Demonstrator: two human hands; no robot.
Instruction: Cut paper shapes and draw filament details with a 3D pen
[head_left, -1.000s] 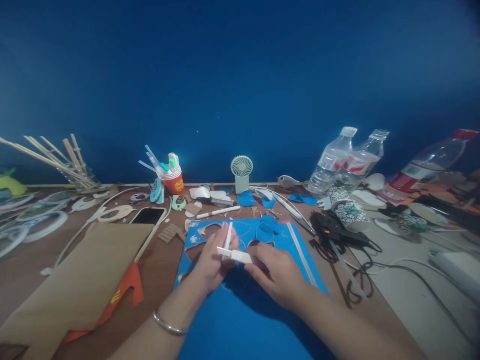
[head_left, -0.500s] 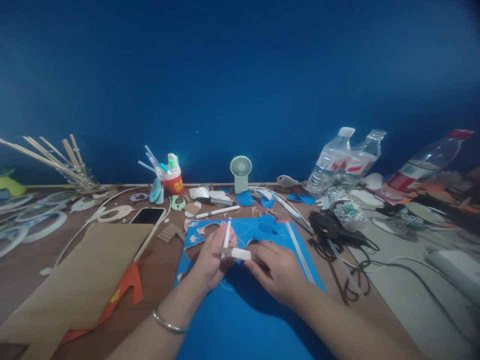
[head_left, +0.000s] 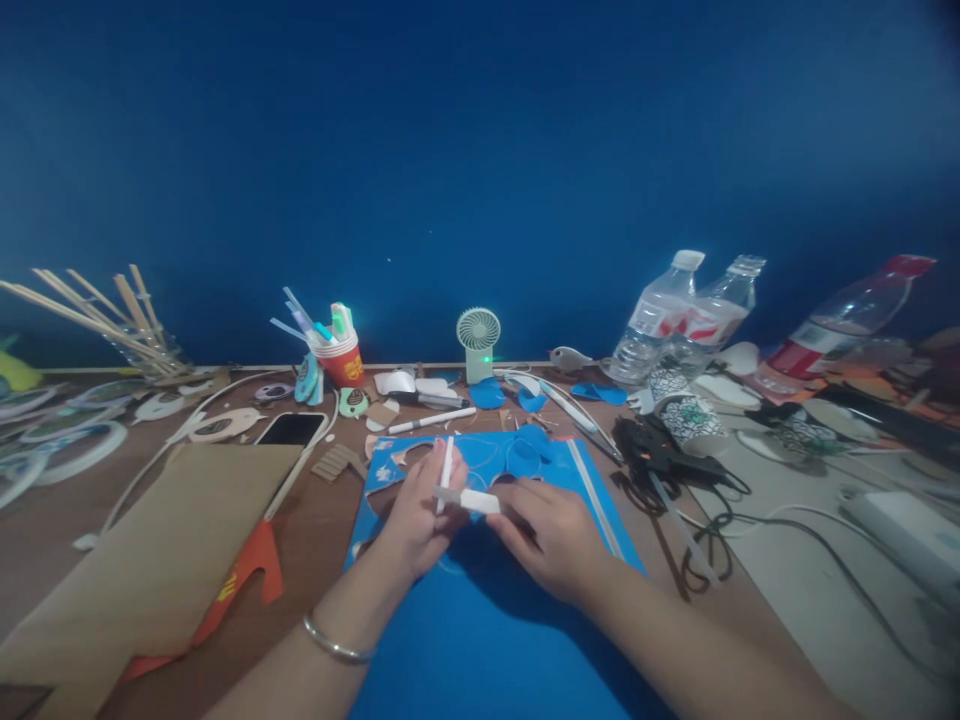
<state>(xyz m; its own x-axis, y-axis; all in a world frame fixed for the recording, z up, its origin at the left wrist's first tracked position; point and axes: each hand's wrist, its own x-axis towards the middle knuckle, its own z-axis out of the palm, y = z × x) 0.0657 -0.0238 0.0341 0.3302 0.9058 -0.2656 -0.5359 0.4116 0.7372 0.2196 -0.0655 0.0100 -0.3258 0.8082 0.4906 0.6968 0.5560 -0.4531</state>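
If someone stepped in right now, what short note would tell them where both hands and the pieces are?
Left hand: holds a white strip upright.
Right hand: pinches a second white strip lying across the first.
Both hands are over the blue sheet, which has shapes cut out near its far edge.
Done: strips crossed. Whether they are joined cannot be told.
Nearby: glue gun to the right, another white strip on the sheet.

A small mint-green fan (head_left: 478, 342) stands upright at the back of the counter (head_left: 315, 530), against the blue wall. Left of it a red paper cup (head_left: 341, 363) holds pens. A dark phone (head_left: 292, 429) lies flat beside a sheet of brown cardboard (head_left: 161, 545). Two clear plastic bottles (head_left: 675, 315) lean at the right, near a black glue gun (head_left: 664, 452) with its tangled cord. Wooden sticks (head_left: 97, 315) fan out far left.
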